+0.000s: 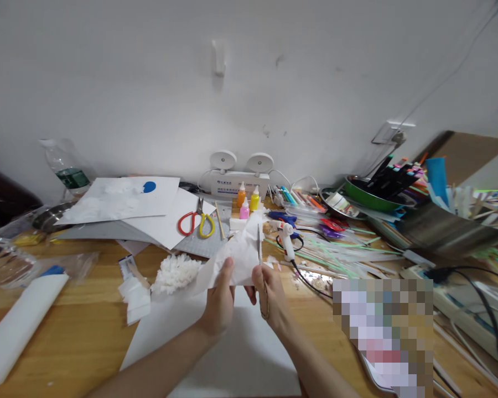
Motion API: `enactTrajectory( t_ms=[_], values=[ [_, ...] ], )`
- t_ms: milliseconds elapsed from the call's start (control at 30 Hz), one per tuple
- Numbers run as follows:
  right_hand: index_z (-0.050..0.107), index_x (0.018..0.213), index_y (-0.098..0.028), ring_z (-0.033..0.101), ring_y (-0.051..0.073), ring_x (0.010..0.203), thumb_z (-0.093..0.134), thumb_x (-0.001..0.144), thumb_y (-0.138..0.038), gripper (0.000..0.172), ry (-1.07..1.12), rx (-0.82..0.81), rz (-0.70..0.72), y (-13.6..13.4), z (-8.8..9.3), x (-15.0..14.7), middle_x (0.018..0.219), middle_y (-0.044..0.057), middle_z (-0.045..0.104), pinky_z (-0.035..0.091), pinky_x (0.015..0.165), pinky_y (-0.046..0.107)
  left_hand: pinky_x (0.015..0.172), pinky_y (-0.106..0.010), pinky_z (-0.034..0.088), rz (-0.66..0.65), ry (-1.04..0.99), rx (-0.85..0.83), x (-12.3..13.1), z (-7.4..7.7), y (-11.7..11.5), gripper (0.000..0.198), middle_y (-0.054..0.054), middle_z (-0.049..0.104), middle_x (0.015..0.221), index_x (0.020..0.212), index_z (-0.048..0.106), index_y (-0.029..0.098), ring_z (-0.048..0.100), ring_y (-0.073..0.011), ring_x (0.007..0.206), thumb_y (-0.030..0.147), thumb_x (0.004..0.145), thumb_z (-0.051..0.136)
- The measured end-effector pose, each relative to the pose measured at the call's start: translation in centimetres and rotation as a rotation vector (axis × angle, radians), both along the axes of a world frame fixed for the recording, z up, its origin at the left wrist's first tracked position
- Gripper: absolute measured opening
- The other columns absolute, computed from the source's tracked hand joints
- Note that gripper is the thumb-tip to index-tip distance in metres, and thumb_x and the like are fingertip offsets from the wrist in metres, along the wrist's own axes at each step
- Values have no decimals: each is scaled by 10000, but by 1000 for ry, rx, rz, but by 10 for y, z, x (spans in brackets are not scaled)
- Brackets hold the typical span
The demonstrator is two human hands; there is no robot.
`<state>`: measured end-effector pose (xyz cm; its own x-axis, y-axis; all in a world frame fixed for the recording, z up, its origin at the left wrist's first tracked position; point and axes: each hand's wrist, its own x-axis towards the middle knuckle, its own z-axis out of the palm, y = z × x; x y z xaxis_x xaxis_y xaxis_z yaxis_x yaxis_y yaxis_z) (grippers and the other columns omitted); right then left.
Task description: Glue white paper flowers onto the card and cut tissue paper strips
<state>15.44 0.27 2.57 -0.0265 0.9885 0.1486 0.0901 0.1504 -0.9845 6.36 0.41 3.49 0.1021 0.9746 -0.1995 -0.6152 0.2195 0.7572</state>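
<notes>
Head cam: L hand (221, 301) pinches the thin white tissue paper (236, 254), thumb on top, other fingers mostly hidden underneath. R hand (269, 293) is wrapped round the handles of a pair of scissors (259, 249), so that grip is closed too. Can't tell how wide the blades are apart; they're seen nearly edge-on.

Tissue paper is held up approx. mid-frame, above the white board (232, 354), w/ the fluffy white tissue pompom (176, 273) just L of it. Paint bottles, i.e. orange (241, 198), yellow (254, 202) & pink (244, 210), stand beyond its far end; glue gun (285, 235) is off to the R.

Step in hand looks like trimming: the blade lies along the paper's R side. Next move prob. calls for L hand keeping the sheet taut & fingertips clear of the blade line, w/ R hand working the handles.

Orientation: scissors point away from the person, tips twd the wall, long axis approx. straight fwd. Paper's long axis runs diag., near-L to far-R, narrower end twd the bottles; its surface is creased, not flat.
</notes>
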Motion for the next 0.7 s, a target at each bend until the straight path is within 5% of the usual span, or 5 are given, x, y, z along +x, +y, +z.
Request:
enactTrajectory(
  t_ms=[133,700],
  values=[
    [365,485,-181,347,66,344,292,770,-638,543,0,-9,-24,1,-1,0,396,-36,366,271,345,186,565,-242,417,55,57,115,1,-6,0,272,-28,655,706,801,587,125,601,-167,676,380,757,503],
    [381,525,-176,268,35,256,372,749,-624,500,70,-114,-26,4,-9,-2,338,-68,344,170,271,160,697,-268,446,165,43,-31,2,-4,2,374,-65,666,915,954,604,140,600,-210,853,403,689,580]
  ],
)
